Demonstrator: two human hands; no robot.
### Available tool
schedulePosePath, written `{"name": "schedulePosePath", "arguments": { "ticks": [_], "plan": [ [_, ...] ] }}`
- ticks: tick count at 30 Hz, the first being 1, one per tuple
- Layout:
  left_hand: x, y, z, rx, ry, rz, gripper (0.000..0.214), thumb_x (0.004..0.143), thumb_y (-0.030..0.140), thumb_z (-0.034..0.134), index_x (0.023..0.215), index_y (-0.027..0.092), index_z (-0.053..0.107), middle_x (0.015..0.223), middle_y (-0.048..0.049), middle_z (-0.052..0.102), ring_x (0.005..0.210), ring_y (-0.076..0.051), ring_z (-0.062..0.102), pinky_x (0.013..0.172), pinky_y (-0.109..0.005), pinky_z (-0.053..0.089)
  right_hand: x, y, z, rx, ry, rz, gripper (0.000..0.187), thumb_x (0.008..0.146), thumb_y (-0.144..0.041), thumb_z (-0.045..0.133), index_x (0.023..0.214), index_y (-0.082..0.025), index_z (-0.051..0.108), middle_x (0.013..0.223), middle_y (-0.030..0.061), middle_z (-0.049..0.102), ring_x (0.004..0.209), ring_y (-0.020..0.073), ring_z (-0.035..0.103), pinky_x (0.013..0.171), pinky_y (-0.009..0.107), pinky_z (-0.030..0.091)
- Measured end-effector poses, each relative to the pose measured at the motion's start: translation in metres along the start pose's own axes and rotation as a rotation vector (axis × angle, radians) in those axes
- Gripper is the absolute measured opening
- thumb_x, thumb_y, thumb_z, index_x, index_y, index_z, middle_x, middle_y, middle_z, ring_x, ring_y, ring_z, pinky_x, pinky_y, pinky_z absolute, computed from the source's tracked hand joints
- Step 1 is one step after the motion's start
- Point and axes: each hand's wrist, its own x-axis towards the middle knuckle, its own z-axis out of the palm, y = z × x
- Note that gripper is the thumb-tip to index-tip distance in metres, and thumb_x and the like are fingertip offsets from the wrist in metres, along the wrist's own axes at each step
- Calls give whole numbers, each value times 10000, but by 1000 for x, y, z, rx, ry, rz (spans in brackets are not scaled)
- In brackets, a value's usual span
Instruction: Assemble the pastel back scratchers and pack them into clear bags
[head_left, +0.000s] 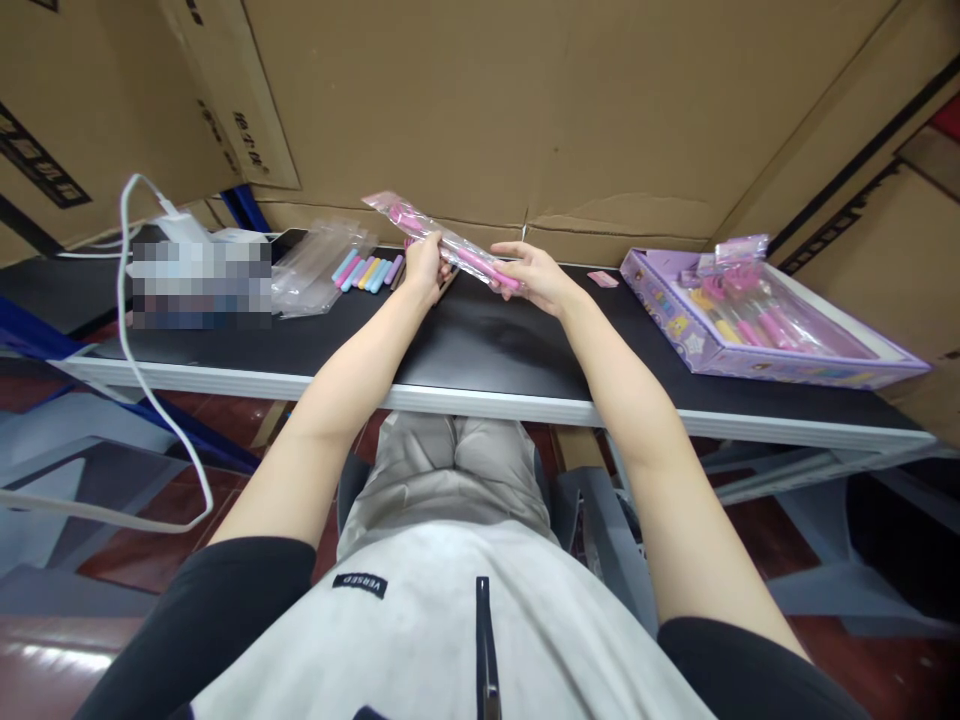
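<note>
Both hands hold a clear sleeve of pink pens (pixel 457 248) over the black table (pixel 480 340), far-centre.
L hand (pixel 422 268) is closed round the sleeve's middle; R hand (pixel 534 275) is closed on its near-right end. The sleeve tilts up to the far left, clear of the tabletop. Loose pastel pens (pixel 367 272) & empty sleeves (pixel 315 262) lie just left of the L hand; a purple box (pixel 787 365) w/ packed pens sits right. Prob. best to support both ends and hold the sleeve straight so nothing snags or slips out.
</note>
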Motion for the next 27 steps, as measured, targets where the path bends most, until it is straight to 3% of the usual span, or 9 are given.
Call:
{"name": "schedulePosePath", "arguments": {
  "ticks": [6, 14, 23, 27],
  "plan": [
    [3, -2, -2, 61, -66, -28, 384, 1010, 194, 705, 762, 244, 416, 516, 97, 426, 363, -46, 350, 425, -190, 252, 3, 6, -7, 7, -14, 22, 451, 961, -364, 927, 1215, -197, 594, 834, 5, 702, 692, 142, 701, 571, 225, 588],
    [1, -3, -1, 77, -76, -75, 315, 1001, 134, 595, 752, 238, 433, 498, 93, 459, 335, -44, 341, 398, -169, 237, 0, 2, -13, 16, 3, 104, 260, 1053, -243, 807, 1191, -191, 593, 787, -7, 693, 513, 72, 506, 437, 167, 410],
    [3, -3, -4, 54, -36, -41, 319, 977, 158, 633, 761, 247, 416, 500, 96, 452, 342, -47, 347, 395, -162, 239, -4, -1, -12, 0, -43, 69, 291, 1024, -250, 858, 1163, -186, 612, 779, 4, 707, 610, 105, 643, 484, 160, 467],
    [13, -7, -7, 90, -74, -69, 316, 950, 193, 684, 772, 248, 429, 508, 91, 470, 344, -52, 358, 404, -164, 258, -1, 4, -12, -88, 13, 57, 291, 1001, -263, 878, 1179, -158, 672, 789, 36, 729, 657, 142, 678, 538, 205, 523]
  ]
}}
